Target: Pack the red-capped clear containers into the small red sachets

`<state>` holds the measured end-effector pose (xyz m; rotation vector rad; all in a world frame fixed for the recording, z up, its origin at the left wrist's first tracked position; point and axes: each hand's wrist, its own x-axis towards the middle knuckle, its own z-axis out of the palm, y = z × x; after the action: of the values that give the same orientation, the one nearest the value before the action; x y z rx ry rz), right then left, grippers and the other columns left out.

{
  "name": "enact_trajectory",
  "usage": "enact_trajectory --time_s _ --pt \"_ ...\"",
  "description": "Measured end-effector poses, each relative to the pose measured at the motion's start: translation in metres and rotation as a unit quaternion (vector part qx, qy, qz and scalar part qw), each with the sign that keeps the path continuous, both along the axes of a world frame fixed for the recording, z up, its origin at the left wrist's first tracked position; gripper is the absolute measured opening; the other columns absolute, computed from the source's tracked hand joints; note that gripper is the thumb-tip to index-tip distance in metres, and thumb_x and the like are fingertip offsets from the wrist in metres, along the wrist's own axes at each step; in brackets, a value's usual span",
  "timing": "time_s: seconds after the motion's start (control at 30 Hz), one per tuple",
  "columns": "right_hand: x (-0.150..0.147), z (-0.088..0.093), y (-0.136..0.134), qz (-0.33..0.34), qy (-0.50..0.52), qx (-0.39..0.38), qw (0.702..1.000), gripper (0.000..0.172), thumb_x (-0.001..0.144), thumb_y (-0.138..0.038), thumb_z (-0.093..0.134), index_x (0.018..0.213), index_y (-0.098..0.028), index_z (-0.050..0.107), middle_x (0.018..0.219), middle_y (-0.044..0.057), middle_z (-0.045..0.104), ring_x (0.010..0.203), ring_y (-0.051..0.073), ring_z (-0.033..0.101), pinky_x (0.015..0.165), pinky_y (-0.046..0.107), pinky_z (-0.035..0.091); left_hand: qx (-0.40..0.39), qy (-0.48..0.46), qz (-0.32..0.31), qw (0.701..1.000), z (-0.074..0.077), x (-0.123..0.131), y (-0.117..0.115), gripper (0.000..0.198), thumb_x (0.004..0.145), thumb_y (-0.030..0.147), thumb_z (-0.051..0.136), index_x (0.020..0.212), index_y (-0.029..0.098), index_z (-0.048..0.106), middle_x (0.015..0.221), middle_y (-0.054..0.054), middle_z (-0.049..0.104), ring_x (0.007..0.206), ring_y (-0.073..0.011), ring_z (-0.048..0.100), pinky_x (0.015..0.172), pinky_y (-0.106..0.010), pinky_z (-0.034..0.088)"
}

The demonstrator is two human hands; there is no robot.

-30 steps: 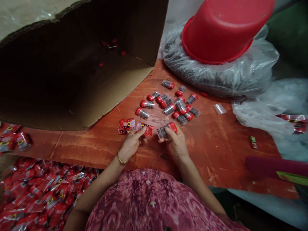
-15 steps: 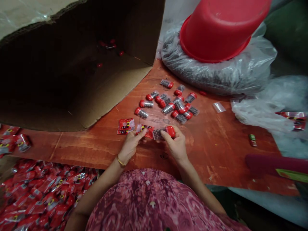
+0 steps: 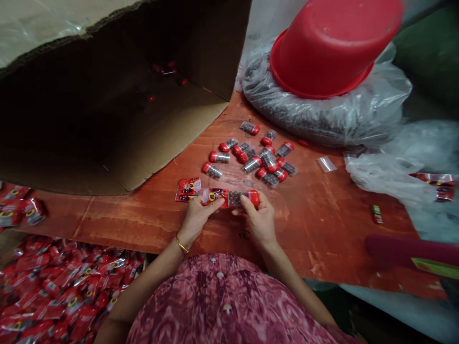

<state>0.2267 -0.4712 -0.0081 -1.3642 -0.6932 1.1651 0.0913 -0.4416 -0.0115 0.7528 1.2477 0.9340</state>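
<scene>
My right hand is closed around a clear tube with a red cap, full of dark little balls. The tube lies sideways, cap to the right. Between the thumb and fingers of my left hand is a red printed label sleeve. Its right end meets the tube's clear end; whether it goes around the tube, I cannot tell. Just beyond my left hand, a small stack of red printed labels lies on the table. Farther back is a loose group of similar red-capped tubes.
A big cardboard box opens toward me at left. An upturned red tub sits on a plastic bag of dark bits. Many red wrapped packs fill the lower left. The orange table has a clear plastic piece at right.
The label sleeve has turned to show another printed side and now lines up with the tube. Both hands stay in nearly the same place.
</scene>
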Motion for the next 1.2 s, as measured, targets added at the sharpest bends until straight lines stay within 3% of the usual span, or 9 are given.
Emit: enact_trajectory --time_s 0.13,0.33,0.5,0.87,1.2 --pt "-0.003 -0.001 0.0 0.008 -0.006 -0.001 1.0 0.032 0.067 -0.043 0.07 0.077 -0.019 0.052 0.061 -0.007 0.055 0.045 0.008 0.056 0.042 0.02 0.051 -0.024 -0.016 0.009 1.0 0.004 0.001 0.001 0.035 0.046 0.036 0.082 0.065 0.013 0.066 0.063 -0.001 0.065 0.056 -0.0097 0.055 0.052 -0.02 0.046" --pt "-0.004 0.001 0.0 -0.001 -0.015 -0.003 1.0 0.035 0.061 -0.044 0.073 0.076 -0.019 0.054 0.061 -0.007 0.052 0.048 0.008 0.052 0.045 0.023 0.053 -0.042 -0.038 -0.012 0.998 0.008 -0.003 0.002 0.041 0.051 0.049 0.077 0.066 0.013 0.063 0.059 0.002 0.06 0.055 -0.0093 0.054 0.052 -0.021 0.047" --pt "-0.003 0.0 -0.001 0.002 -0.01 -0.001 1.0 0.033 0.062 -0.043 0.073 0.076 -0.019 0.054 0.061 -0.007 0.05 0.049 0.008 0.049 0.044 0.023 0.053 -0.032 -0.025 0.037 0.999 0.002 -0.006 0.005 0.04 0.047 0.042 0.081 0.069 0.014 0.062 0.06 0.004 0.06 0.054 -0.0078 0.052 0.053 -0.02 0.044" --pt "0.003 0.002 -0.004 -0.005 -0.021 0.009 1.0 0.027 0.067 -0.038 0.07 0.072 -0.019 0.051 0.06 -0.008 0.047 0.046 0.007 0.051 0.043 0.02 0.05 -0.048 -0.078 0.015 0.996 0.003 -0.008 0.007 0.04 0.04 0.042 0.084 0.059 0.014 0.063 0.055 0.003 0.06 0.056 -0.0093 0.053 0.061 -0.023 0.042" --pt "0.008 0.008 -0.004 0.025 -0.03 -0.013 0.999 0.028 0.065 -0.038 0.069 0.072 -0.017 0.052 0.058 -0.009 0.051 0.039 0.006 0.052 0.037 0.017 0.044 0.005 -0.003 0.021 1.0 -0.008 -0.012 0.009 0.043 0.042 0.046 0.082 0.053 0.013 0.058 0.048 0.006 0.051 0.049 -0.0048 0.041 0.051 -0.019 0.032"
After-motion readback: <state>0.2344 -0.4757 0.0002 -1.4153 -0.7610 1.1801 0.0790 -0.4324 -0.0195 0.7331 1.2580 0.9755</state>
